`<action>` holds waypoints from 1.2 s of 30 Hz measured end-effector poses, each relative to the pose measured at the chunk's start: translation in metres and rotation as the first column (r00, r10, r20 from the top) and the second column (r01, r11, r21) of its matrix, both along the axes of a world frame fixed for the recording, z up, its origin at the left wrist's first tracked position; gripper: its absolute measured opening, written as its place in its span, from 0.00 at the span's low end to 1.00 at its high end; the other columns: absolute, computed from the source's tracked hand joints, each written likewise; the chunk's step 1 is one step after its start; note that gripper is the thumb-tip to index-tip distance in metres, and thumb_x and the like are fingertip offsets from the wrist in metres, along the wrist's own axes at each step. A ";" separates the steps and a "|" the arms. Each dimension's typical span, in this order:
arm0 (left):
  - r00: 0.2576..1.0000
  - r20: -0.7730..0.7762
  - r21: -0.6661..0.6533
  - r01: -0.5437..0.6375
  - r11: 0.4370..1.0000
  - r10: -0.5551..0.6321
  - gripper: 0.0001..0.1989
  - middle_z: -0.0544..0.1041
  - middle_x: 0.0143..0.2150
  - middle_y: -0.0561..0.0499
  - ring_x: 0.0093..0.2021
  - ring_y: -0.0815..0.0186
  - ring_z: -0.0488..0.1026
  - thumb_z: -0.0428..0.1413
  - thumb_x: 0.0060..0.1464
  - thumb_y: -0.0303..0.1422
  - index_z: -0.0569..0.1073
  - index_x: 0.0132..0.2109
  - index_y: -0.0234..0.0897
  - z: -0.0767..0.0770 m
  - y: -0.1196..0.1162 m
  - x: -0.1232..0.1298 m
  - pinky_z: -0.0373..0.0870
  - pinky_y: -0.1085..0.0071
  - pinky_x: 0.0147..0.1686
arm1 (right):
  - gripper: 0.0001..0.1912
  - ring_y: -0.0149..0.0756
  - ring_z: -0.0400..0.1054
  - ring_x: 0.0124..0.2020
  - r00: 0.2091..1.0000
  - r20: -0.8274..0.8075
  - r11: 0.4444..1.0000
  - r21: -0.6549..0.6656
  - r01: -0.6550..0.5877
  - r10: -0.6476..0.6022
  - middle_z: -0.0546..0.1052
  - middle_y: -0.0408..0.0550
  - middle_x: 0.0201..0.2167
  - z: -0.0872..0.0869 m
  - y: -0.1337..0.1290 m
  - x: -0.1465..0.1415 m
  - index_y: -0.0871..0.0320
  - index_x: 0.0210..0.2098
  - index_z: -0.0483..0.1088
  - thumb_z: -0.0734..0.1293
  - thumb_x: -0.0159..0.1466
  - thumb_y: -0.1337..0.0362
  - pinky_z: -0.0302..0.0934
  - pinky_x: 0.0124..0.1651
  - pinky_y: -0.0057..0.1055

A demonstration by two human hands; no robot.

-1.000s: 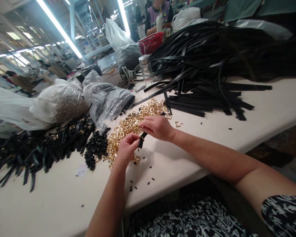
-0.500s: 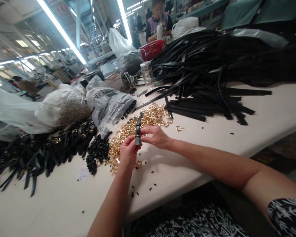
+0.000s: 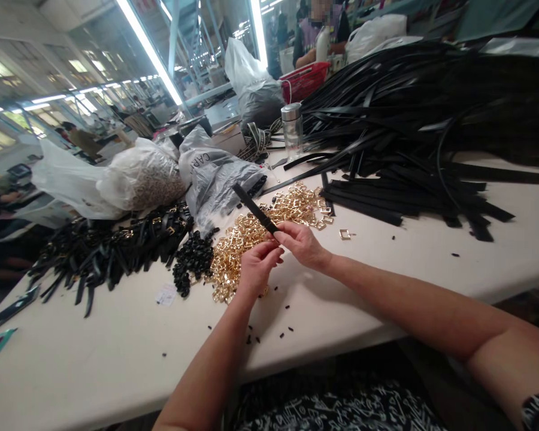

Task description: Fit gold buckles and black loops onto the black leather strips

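A short black strap slants up and to the left from between my hands, its far end free over the gold buckles. My right hand pinches it near its lower end. Just beside that, my left hand has thumb and fingers closed at the same end, partly hidden by the fingers. Below and behind the strap spreads a heap of gold rectangular buckles. A pile of small black loops lies against its left side.
Buckled black straps are heaped at the left on the white table. Plastic bags and a glass bottle stand behind. Long black strips cover the back right. One loose buckle lies right of my hands. Another person sits beyond.
The strap has swung from nearly upright to a leftward slant, its free end now longer. The gold buckle seen on it is no longer visible. The camera view has shifted left.
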State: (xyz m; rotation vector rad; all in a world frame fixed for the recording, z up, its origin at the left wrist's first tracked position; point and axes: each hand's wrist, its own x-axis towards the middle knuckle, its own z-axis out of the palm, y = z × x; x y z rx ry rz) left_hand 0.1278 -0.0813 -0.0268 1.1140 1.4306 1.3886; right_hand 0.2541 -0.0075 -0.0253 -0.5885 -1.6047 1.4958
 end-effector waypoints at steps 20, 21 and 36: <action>0.368 -0.915 0.102 -0.189 0.977 0.167 0.08 0.80 0.39 0.50 0.42 0.58 0.74 0.56 0.53 0.31 0.79 0.39 0.41 0.001 0.008 -0.072 0.67 0.64 0.44 | 0.12 0.29 0.71 0.23 0.988 0.152 0.989 0.146 -0.023 0.000 0.75 0.44 0.23 0.002 0.008 0.005 0.59 0.30 0.66 0.61 0.65 0.57 0.64 0.28 0.26; 0.390 -0.903 0.112 -0.194 0.975 0.181 0.08 0.80 0.38 0.50 0.41 0.59 0.74 0.56 0.53 0.31 0.79 0.39 0.41 0.001 0.007 -0.072 0.67 0.64 0.44 | 0.12 0.29 0.71 0.22 0.987 0.159 0.988 0.151 -0.021 -0.003 0.75 0.44 0.23 0.003 0.008 0.006 0.59 0.30 0.66 0.61 0.64 0.57 0.64 0.28 0.26; 0.529 -0.817 0.003 -0.392 0.920 0.229 0.08 0.79 0.31 0.53 0.30 0.66 0.73 0.55 0.52 0.34 0.78 0.36 0.40 0.047 -0.048 -0.122 0.65 0.70 0.35 | 0.11 0.30 0.72 0.22 0.954 0.258 0.936 0.346 0.057 -0.153 0.77 0.44 0.24 -0.002 0.021 0.009 0.58 0.32 0.68 0.61 0.65 0.58 0.65 0.30 0.28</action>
